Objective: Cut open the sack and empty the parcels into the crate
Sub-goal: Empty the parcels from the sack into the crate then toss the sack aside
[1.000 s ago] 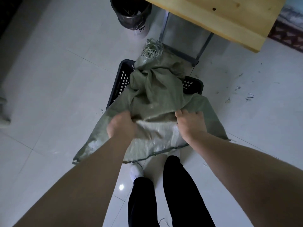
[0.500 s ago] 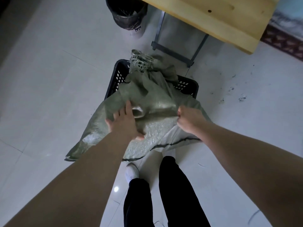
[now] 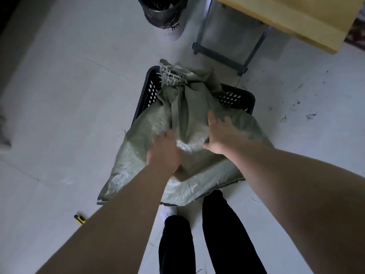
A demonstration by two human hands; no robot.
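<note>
Sack over crate, emptying under way; parcels not in view.

The green woven sack (image 3: 189, 107) lies draped across the black crate (image 3: 146, 91), its frayed mouth (image 3: 170, 76) hanging over the crate's far corner and its flat near end trailing onto the floor (image 3: 79, 95) by the person's feet. The frayed mouth suggests the cut is done. A bulge remains mid-sack, so some contents probably have yet to go down. The sack hides the crate's inside, and no parcel can be confirmed in it. The right hand (image 3: 225, 135) lies on the bulge with fingers (image 3: 211, 119) spread straight and thumb out, gripping nothing. The left hand (image 3: 164, 153) is on the cloth beside it, too blurred to show its grip. A small yellow-and-black tool (image 3: 80, 218) lies on the floor, well apart.
</note>
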